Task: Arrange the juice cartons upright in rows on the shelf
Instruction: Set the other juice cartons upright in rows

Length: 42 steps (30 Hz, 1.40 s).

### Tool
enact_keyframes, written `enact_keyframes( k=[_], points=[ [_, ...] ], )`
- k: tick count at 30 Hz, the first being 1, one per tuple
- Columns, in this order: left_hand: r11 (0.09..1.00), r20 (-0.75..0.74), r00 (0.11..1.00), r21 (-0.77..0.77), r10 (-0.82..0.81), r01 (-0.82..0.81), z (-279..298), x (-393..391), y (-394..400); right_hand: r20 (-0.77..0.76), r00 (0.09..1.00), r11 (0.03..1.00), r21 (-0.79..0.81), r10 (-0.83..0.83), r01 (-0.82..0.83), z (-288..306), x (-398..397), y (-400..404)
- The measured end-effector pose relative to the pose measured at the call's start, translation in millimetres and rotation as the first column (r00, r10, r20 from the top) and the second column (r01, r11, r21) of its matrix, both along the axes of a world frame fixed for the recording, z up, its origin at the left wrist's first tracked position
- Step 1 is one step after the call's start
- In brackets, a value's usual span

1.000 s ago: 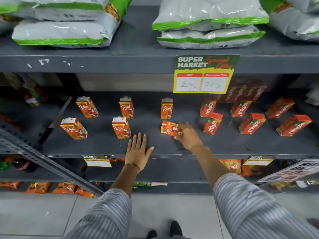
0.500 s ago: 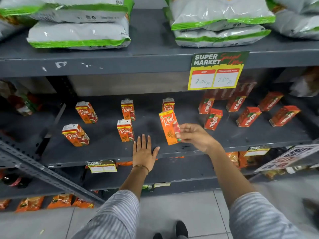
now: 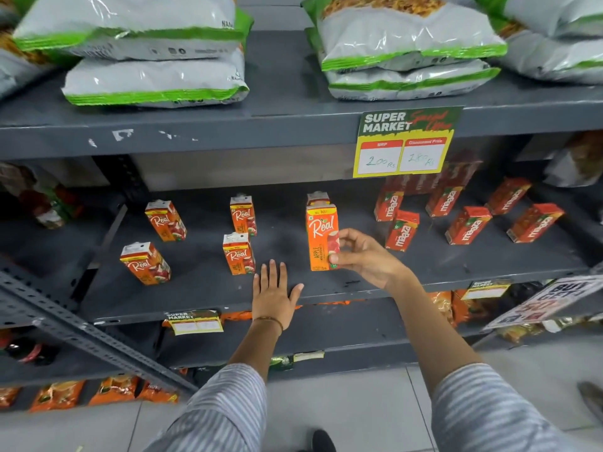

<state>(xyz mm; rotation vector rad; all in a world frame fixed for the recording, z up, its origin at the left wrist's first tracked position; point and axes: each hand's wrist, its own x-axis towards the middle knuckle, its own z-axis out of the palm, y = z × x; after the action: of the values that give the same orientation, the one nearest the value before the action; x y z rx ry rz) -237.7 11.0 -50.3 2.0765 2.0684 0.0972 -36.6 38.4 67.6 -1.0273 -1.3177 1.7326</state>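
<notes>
My right hand (image 3: pixel 362 256) grips an orange Real apple juice carton (image 3: pixel 321 238) by its right side, holding it upright at the front of the dark grey shelf (image 3: pixel 202 288). Directly behind it another Real carton (image 3: pixel 317 198) shows only its top. Several more Real cartons stand upright to the left: two in the middle (image 3: pixel 243 215) (image 3: pixel 239 253) and two further left (image 3: pixel 165 220) (image 3: pixel 145 263). My left hand (image 3: pixel 274 293) lies flat, fingers spread, on the shelf's front edge, holding nothing.
Red Maaza cartons (image 3: pixel 402 230) stand in rows on the right of the same shelf. A yellow price sign (image 3: pixel 404 143) hangs from the shelf above, which carries white and green bags (image 3: pixel 156 83). Orange packets (image 3: pixel 58 394) fill the lower shelf; a slanted metal brace (image 3: pixel 81 331) crosses at left.
The carton lay on its side under my right hand a second ago. My right hand lifted it, turned it upright and now holds it vertical. My left hand stayed flat on the shelf.
</notes>
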Motion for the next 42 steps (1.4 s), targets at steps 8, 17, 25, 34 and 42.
enact_keyframes(
  k=[8,17,25,34,42],
  points=[
    [0.999,-0.004,1.0,0.041,0.013,-0.013,-6.4,-0.4,1.8,0.214,0.902,0.926,0.038,-0.374,0.375,-48.3,-12.8,26.1],
    [0.998,0.027,0.999,0.062,0.026,-0.028,-7.0,-1.1,3.0,0.362,0.841,0.913,0.099,-0.403,0.395,-71.8,-20.3,36.1],
    [0.962,0.212,0.967,0.202,0.139,-0.183,-6.1,-14.4,-26.0,0.46,0.725,0.856,0.2,-0.512,0.478,-77.9,-34.3,10.7],
    [0.774,0.603,0.637,0.051,0.48,-0.631,16.5,-49.5,-13.0,0.526,0.664,0.833,0.179,-0.531,0.524,-77.0,-60.6,10.4],
    [0.715,0.547,0.588,-0.03,0.596,-0.698,27.8,-48.4,16.3,0.614,0.6,0.835,0.193,-0.513,0.516,-74.3,-66.1,16.3]
  ],
)
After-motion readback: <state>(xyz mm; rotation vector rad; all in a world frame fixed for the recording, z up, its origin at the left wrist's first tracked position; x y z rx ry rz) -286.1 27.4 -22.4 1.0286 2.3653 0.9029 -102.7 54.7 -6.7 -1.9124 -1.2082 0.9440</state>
